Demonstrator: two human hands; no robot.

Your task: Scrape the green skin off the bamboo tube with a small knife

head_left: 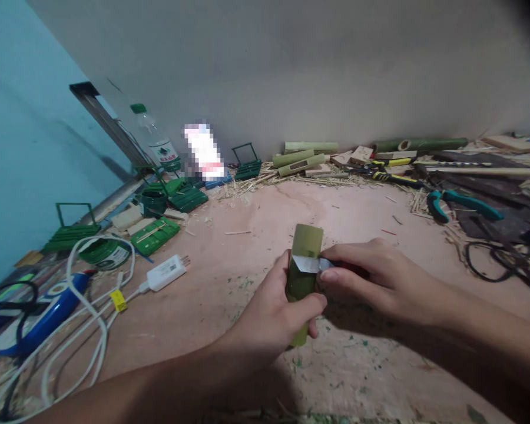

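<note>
A green bamboo piece (308,238) stands nearly upright in the middle of the view, above the pinkish wooden tabletop (256,224). My left hand (282,306) is wrapped round its lower part, with the thumb across the near side. A knife (307,264) lies with its pale blade flat across the bamboo's face, the tip pointing left. The fingers of my right hand (371,274) are closed on the knife at the bamboo's right side; most of the handle is hidden by that hand.
At the left are a white charger (165,272) with a looped cable, green pots, a bottle (159,138) and a blue tool (44,318). Bamboo pieces (311,147) line the back. Teal-handled pliers (463,203) and black scissors (490,262) lie at the right.
</note>
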